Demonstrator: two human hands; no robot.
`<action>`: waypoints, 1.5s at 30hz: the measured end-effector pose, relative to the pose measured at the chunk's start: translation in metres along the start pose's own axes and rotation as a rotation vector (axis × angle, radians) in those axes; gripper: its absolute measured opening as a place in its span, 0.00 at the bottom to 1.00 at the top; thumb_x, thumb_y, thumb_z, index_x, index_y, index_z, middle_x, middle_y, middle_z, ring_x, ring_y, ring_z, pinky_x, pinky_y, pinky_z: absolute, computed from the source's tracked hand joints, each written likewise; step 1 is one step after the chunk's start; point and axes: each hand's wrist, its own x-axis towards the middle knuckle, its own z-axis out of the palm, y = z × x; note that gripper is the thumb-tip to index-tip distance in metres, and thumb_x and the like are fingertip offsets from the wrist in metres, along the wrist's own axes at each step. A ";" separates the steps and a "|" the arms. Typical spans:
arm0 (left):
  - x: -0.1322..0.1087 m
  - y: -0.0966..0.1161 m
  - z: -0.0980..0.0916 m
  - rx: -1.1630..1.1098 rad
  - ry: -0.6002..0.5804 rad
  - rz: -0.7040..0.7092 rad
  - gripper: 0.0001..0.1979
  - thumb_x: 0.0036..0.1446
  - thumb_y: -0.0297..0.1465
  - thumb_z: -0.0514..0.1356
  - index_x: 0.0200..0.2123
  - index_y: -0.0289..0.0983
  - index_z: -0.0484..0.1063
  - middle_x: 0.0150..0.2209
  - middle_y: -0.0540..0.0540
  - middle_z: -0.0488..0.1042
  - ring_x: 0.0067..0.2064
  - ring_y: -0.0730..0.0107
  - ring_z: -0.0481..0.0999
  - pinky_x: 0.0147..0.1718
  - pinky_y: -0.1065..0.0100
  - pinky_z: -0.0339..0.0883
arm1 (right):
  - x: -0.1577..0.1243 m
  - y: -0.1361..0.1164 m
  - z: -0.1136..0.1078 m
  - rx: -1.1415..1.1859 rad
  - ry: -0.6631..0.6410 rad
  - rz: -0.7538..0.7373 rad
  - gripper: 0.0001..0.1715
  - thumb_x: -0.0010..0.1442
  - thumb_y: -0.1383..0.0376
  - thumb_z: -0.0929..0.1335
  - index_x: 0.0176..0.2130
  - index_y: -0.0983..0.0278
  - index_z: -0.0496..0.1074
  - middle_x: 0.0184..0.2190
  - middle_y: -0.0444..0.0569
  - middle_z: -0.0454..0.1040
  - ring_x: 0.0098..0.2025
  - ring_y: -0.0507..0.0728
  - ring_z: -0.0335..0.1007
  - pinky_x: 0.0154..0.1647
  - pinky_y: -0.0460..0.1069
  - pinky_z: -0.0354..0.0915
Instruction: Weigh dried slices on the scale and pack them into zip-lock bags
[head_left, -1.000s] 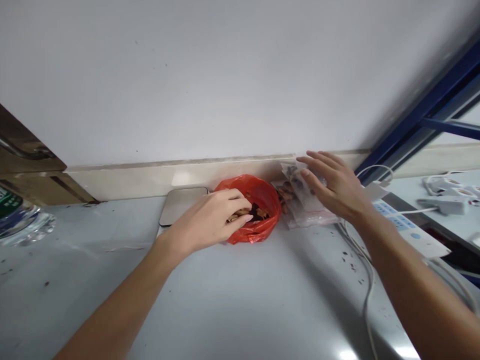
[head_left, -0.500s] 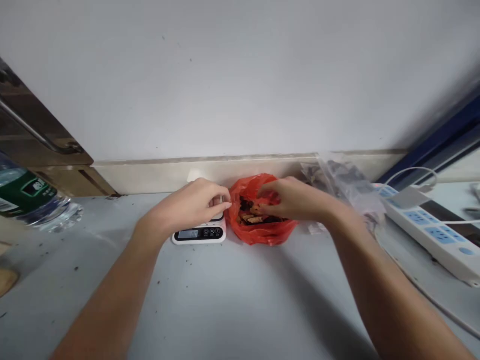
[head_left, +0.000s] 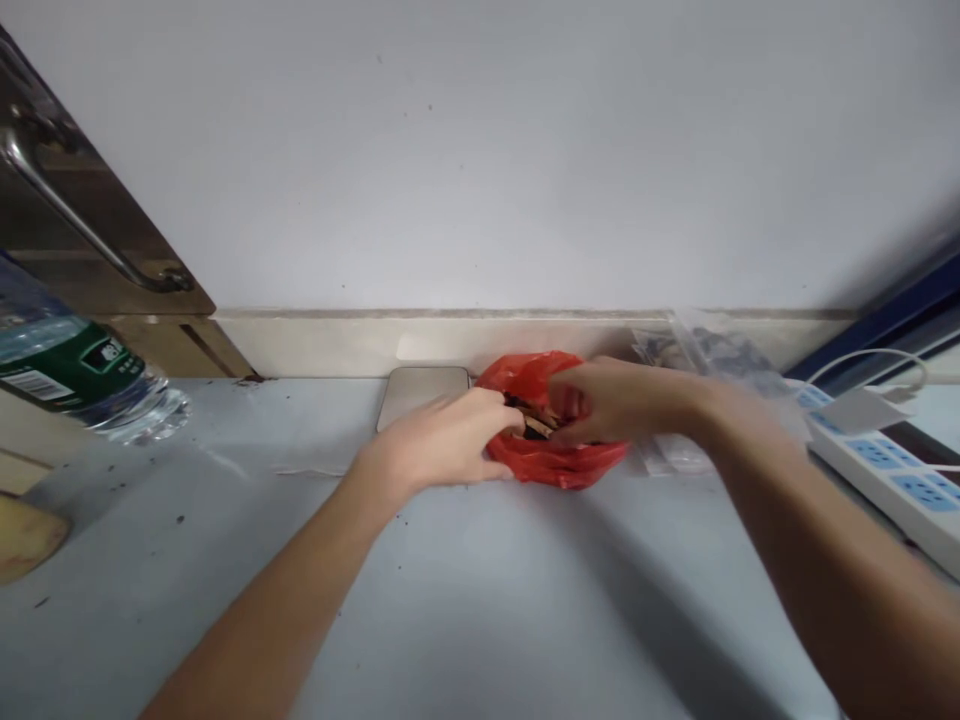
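A red plastic bag [head_left: 566,468] stands open on the table, with dark and tan dried pieces [head_left: 536,425] inside. My left hand [head_left: 454,440] is closed on the bag's left rim, thumb outside and fingertips over the edge. Inside the mouth, from the right, reaches my right hand [head_left: 607,398]; its fingers are curled and slightly blurred, and what they hold is hidden. Just behind my left hand lies a kitchen scale with a pale square plate [head_left: 424,385]; my hand covers its display.
Clear plastic bags [head_left: 720,370] lie to the right of the red bag, by a white power strip [head_left: 892,470] with cables. A water bottle [head_left: 82,365] is at the left, below a metal door handle [head_left: 82,225]. A wall [head_left: 480,180] rises behind the table.
My left hand has moved right and nearer to me, onto the bag's rim, now covering the scale's display. My right hand stays in the bag, fingers more curled. The view has shifted slightly.
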 end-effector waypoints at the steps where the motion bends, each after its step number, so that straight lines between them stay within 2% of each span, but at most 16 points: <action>1: 0.003 0.001 0.005 0.035 0.020 0.029 0.12 0.58 0.32 0.68 0.47 0.42 0.78 0.46 0.46 0.77 0.43 0.62 0.78 0.33 0.68 0.68 | -0.003 -0.001 0.001 0.010 -0.060 0.002 0.13 0.55 0.58 0.74 0.30 0.60 0.67 0.30 0.44 0.74 0.29 0.55 0.66 0.27 0.50 0.57; 4: 0.014 0.005 0.020 0.181 0.032 0.072 0.06 0.59 0.23 0.65 0.39 0.37 0.78 0.44 0.44 0.77 0.46 0.60 0.78 0.39 0.66 0.70 | -0.005 -0.005 0.009 -0.013 -0.137 -0.039 0.16 0.50 0.70 0.73 0.24 0.61 0.62 0.22 0.41 0.65 0.24 0.52 0.58 0.24 0.49 0.51; 6: 0.020 0.006 0.024 0.210 0.080 0.062 0.10 0.62 0.17 0.59 0.34 0.35 0.77 0.40 0.43 0.75 0.44 0.61 0.77 0.40 0.65 0.70 | -0.005 -0.004 0.011 -0.032 -0.096 -0.076 0.18 0.53 0.74 0.68 0.21 0.61 0.57 0.20 0.41 0.60 0.23 0.50 0.53 0.24 0.49 0.48; 11: 0.019 -0.001 0.012 0.031 0.442 0.090 0.09 0.69 0.25 0.56 0.36 0.37 0.75 0.44 0.43 0.74 0.50 0.60 0.73 0.46 0.63 0.70 | -0.014 0.009 0.002 0.011 0.315 -0.113 0.15 0.57 0.75 0.64 0.25 0.61 0.57 0.22 0.42 0.66 0.27 0.51 0.55 0.29 0.48 0.53; 13: 0.015 -0.004 0.007 -0.038 0.388 0.136 0.09 0.68 0.25 0.58 0.34 0.38 0.75 0.41 0.46 0.76 0.49 0.61 0.73 0.46 0.63 0.70 | -0.022 0.013 -0.001 0.039 0.228 -0.127 0.12 0.57 0.74 0.65 0.25 0.62 0.61 0.23 0.42 0.68 0.27 0.51 0.56 0.29 0.48 0.53; 16: 0.008 -0.005 0.005 -0.108 0.126 0.208 0.08 0.65 0.28 0.62 0.31 0.40 0.77 0.36 0.49 0.78 0.44 0.62 0.76 0.42 0.65 0.69 | -0.029 0.015 -0.002 0.093 -0.138 -0.107 0.10 0.55 0.69 0.69 0.24 0.62 0.65 0.24 0.42 0.68 0.27 0.52 0.59 0.28 0.48 0.53; 17: 0.007 -0.005 0.005 -0.124 0.066 0.220 0.08 0.65 0.30 0.63 0.31 0.40 0.77 0.35 0.49 0.78 0.42 0.62 0.77 0.41 0.65 0.68 | -0.029 0.015 -0.001 0.111 -0.185 -0.107 0.12 0.56 0.67 0.69 0.23 0.62 0.65 0.23 0.42 0.66 0.27 0.52 0.58 0.28 0.48 0.53; 18: 0.005 -0.004 0.005 -0.135 0.040 0.225 0.08 0.65 0.31 0.63 0.31 0.41 0.78 0.35 0.49 0.79 0.42 0.62 0.77 0.40 0.65 0.68 | -0.027 0.016 -0.001 0.120 -0.161 -0.104 0.15 0.60 0.64 0.68 0.23 0.62 0.65 0.22 0.42 0.65 0.26 0.52 0.58 0.28 0.48 0.53; 20: 0.003 -0.002 0.005 -0.145 0.060 0.224 0.09 0.66 0.34 0.61 0.33 0.42 0.80 0.36 0.49 0.80 0.42 0.61 0.78 0.40 0.64 0.69 | -0.019 0.016 0.001 0.101 0.004 -0.052 0.19 0.65 0.61 0.65 0.23 0.62 0.65 0.22 0.44 0.66 0.26 0.52 0.59 0.28 0.48 0.54; 23: 0.001 -0.002 0.000 -0.128 0.150 0.212 0.13 0.69 0.33 0.57 0.36 0.42 0.82 0.37 0.48 0.82 0.44 0.61 0.79 0.43 0.62 0.70 | -0.001 0.014 0.009 0.010 0.152 0.103 0.10 0.62 0.62 0.68 0.30 0.62 0.71 0.27 0.48 0.74 0.28 0.54 0.67 0.28 0.48 0.58; 24: 0.001 -0.003 -0.002 -0.117 0.171 0.205 0.14 0.70 0.33 0.57 0.37 0.42 0.82 0.37 0.47 0.82 0.44 0.61 0.79 0.44 0.62 0.70 | 0.005 0.012 0.012 -0.005 0.148 0.127 0.07 0.60 0.62 0.70 0.33 0.63 0.73 0.30 0.50 0.77 0.30 0.56 0.70 0.28 0.48 0.60; 27: -0.002 -0.010 -0.008 -0.094 0.209 0.178 0.14 0.70 0.32 0.57 0.36 0.41 0.82 0.37 0.46 0.82 0.42 0.61 0.79 0.44 0.61 0.71 | 0.019 0.004 0.021 -0.006 0.118 0.144 0.11 0.58 0.61 0.72 0.41 0.63 0.78 0.39 0.55 0.81 0.36 0.60 0.76 0.32 0.50 0.65; 32: -0.009 -0.022 -0.018 -0.096 0.265 0.119 0.13 0.69 0.34 0.57 0.37 0.41 0.82 0.38 0.47 0.82 0.40 0.63 0.80 0.40 0.64 0.70 | 0.023 -0.003 0.024 -0.003 0.114 0.170 0.17 0.58 0.71 0.68 0.46 0.61 0.80 0.43 0.55 0.82 0.41 0.63 0.80 0.35 0.51 0.67; 34: -0.012 -0.024 -0.022 -0.092 0.277 0.097 0.14 0.68 0.34 0.56 0.37 0.41 0.83 0.37 0.47 0.82 0.39 0.63 0.79 0.38 0.64 0.69 | 0.024 -0.001 0.023 0.002 0.116 0.171 0.18 0.56 0.74 0.68 0.45 0.61 0.80 0.41 0.54 0.83 0.42 0.64 0.80 0.35 0.51 0.67; 39: -0.022 -0.029 -0.035 -0.091 0.285 0.022 0.13 0.67 0.35 0.57 0.40 0.42 0.83 0.38 0.49 0.83 0.39 0.64 0.79 0.38 0.65 0.69 | 0.024 0.011 0.018 0.098 0.093 0.108 0.09 0.53 0.72 0.71 0.35 0.62 0.78 0.37 0.52 0.83 0.40 0.63 0.79 0.35 0.51 0.68; 45: -0.047 -0.047 -0.050 -0.076 0.268 -0.130 0.17 0.65 0.43 0.57 0.46 0.42 0.83 0.46 0.47 0.84 0.47 0.58 0.81 0.43 0.64 0.72 | 0.004 0.015 -0.012 0.171 0.188 0.089 0.07 0.52 0.67 0.71 0.34 0.59 0.77 0.34 0.47 0.81 0.36 0.60 0.76 0.33 0.50 0.67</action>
